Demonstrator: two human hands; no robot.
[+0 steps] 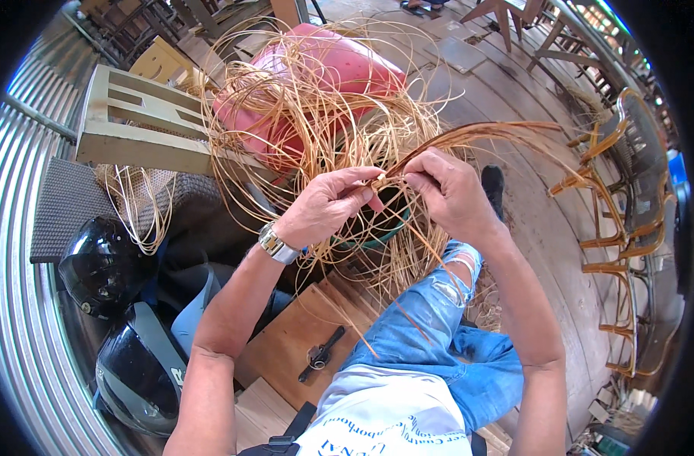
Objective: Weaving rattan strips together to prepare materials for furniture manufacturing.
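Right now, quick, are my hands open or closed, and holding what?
Left hand: closed, pinching strands near one end.
Right hand: closed, pinching strands right beside it.

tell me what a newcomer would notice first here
Probably the big tangle of tan strands, spread over a pinkish-red thing at upper centre. Near centre, the left hand and right hand pinch strands close together. A glossy black helmet sits at left, near the corrugated metal wall.
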